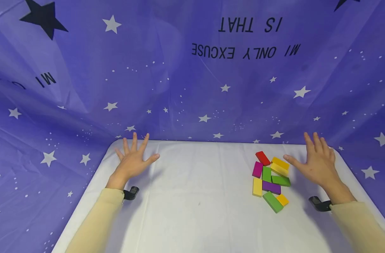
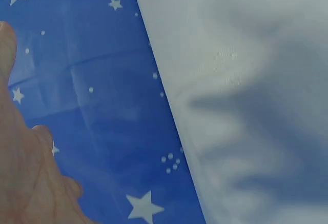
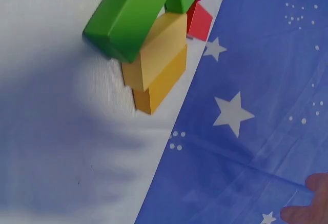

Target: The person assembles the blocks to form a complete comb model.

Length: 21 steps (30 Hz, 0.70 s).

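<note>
Both hands hold nothing. The left hand (image 1: pixel 132 162) hovers over the table's far left corner with its fingers spread; part of it shows at the left edge of the left wrist view. Over the far right side, the right hand (image 1: pixel 320 165) is spread too, its thumb pointing at a loose cluster of coloured wooden blocks. In that cluster are a red block (image 1: pixel 263 158), a magenta block (image 1: pixel 257 169), a purple block (image 1: pixel 271 187), a pale yellow block (image 1: pixel 257 187) and several green ones, such as the green block (image 1: pixel 273 202). A small orange block (image 1: pixel 282 200) lies nearest the front.
A white cloth covers the table (image 1: pixel 192 211). Behind and beside it hangs a purple-blue curtain (image 1: pixel 180 88) with stars and upside-down lettering. A black wrist camera (image 1: pixel 131 193) sits on the left wrist, another black camera (image 1: pixel 319 203) on the right.
</note>
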Available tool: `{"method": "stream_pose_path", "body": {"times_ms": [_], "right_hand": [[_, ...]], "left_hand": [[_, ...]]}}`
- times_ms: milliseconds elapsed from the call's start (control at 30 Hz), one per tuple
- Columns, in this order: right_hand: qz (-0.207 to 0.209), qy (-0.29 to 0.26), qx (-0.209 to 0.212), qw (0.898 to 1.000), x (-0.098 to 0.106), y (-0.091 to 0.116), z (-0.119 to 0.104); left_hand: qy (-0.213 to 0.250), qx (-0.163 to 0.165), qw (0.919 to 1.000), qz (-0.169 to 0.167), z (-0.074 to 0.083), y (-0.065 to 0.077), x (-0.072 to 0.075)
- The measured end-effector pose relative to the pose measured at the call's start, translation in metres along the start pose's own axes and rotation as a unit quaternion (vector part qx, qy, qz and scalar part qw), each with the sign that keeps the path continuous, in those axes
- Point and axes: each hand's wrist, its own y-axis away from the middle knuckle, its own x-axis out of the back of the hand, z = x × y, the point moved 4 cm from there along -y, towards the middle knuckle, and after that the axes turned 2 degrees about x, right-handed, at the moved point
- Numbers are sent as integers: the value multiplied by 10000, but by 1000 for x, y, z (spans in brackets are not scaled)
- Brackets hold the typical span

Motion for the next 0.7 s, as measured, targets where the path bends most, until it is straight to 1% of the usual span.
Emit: {"method": "stream_pose_path", "body": {"times_ms": [100,333,567,700], "right_hand": [[-26,18,25,10000,-2,3,-4],[-124,10,170,9998,-12,10,-17],[-198,-113,325,9992,-24,14,-32],[-314,-215,312,9988,-33,15,-42]], "left_hand": [[98,-56,9999,-41,9,-3,-6],[202,-181,9994,-207,33,-10,-27],[308,-403,9983,-294,66,-21,-47],[485,-556,9967,-337,87,-28,-58]]}}
